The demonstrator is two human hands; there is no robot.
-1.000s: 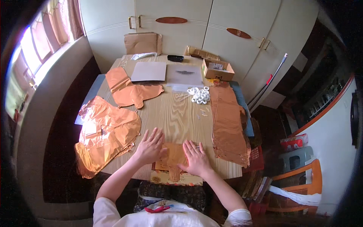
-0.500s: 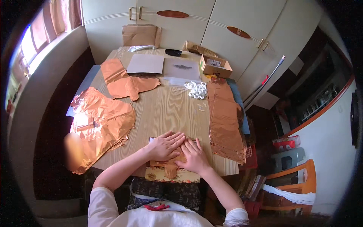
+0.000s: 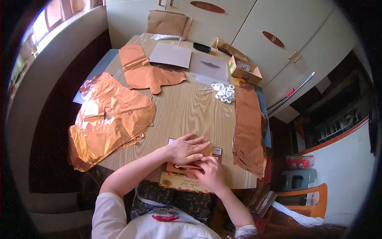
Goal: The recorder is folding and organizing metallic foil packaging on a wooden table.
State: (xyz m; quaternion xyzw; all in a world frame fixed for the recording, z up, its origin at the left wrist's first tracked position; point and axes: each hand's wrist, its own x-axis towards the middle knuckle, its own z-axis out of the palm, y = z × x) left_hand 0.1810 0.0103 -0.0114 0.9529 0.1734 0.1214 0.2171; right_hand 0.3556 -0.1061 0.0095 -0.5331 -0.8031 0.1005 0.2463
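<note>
At the table's near edge, a printed card (image 3: 179, 181) with an autumn-leaf border lies under folded copper foil (image 3: 182, 167), which looks like a flat foil balloon. My left hand (image 3: 186, 150) rests flat across the foil, fingers stretched out and pointing right. Just below its fingertips, my right hand (image 3: 211, 173) has bent fingers, with thumb and forefinger closed on a fold of the foil. The two hands touch or overlap slightly. Most of the folded piece is hidden beneath them.
Large copper foil balloons (image 3: 119, 115) lie flat at left, with another foil shape (image 3: 149, 75) behind. A foil stack (image 3: 250, 131) lines the right edge. White rings (image 3: 225, 93), a white sheet (image 3: 171, 55), a clear bag (image 3: 209, 67) and an open carton (image 3: 245, 71) sit farther back.
The foil flap that hung over the card's front is folded back up. My right hand has curled its fingers onto the fold; my left hand stays flat. The whole view has shifted.
</note>
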